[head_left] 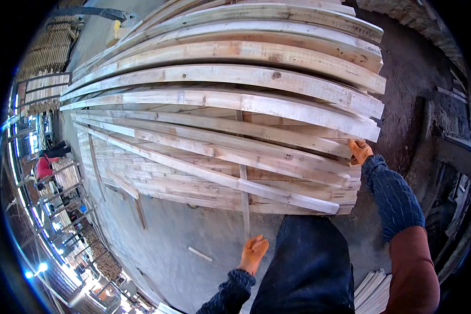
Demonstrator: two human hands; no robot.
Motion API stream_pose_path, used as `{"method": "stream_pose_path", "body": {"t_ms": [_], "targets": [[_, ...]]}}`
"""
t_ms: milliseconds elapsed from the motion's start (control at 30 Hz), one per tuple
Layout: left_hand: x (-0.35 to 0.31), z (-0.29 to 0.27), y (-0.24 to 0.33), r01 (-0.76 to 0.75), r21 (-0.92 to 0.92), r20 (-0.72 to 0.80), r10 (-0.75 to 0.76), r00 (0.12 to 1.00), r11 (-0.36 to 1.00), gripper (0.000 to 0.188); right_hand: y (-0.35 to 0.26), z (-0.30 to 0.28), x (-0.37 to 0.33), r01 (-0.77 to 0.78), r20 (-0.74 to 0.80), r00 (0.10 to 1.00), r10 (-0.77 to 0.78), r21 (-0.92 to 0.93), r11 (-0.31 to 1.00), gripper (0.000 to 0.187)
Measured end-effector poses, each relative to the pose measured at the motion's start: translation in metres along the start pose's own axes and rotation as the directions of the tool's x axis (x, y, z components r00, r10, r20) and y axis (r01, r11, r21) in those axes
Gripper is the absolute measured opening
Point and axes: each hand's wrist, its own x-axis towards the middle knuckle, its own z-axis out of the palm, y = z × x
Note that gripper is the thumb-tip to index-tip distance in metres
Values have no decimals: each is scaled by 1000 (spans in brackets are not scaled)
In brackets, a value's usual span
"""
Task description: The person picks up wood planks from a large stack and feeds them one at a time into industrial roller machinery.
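At the right ends of the stacked boards, my right hand point(360, 152) has its fingers closed round the end of a long pale wooden board point(298, 139). Just above it, another board point(298, 116) runs along the upper layer. Two further loose boards point(277, 168) slant below the held one, the lowest point(293, 199) near the stack's front edge. My left hand point(254, 255) hangs low in front of the stack, fingers curled. A thin wooden strip point(245, 209) juts out from the stack towards it; I cannot tell whether they touch, and the palm is hidden.
Beneath the loose boards lies a wide stack of planks point(183, 183). A small wood offcut point(200, 254) rests on the grey concrete floor point(157, 230). More pale strips point(372, 290) lie by my legs. A person in red point(44, 166) is far left, near wood racks.
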Motion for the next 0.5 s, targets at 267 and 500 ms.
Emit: {"method": "stream_pose_path", "body": {"t_ms": [267, 500], "targets": [[81, 52, 50, -288, 34, -27, 289, 957, 957, 82, 147, 27, 40, 320, 123, 887, -444, 529, 786, 46], [135, 93, 99, -305, -121, -42, 302, 952, 945, 104, 161, 85, -8, 170, 25, 982, -189, 335, 927, 57]]}}
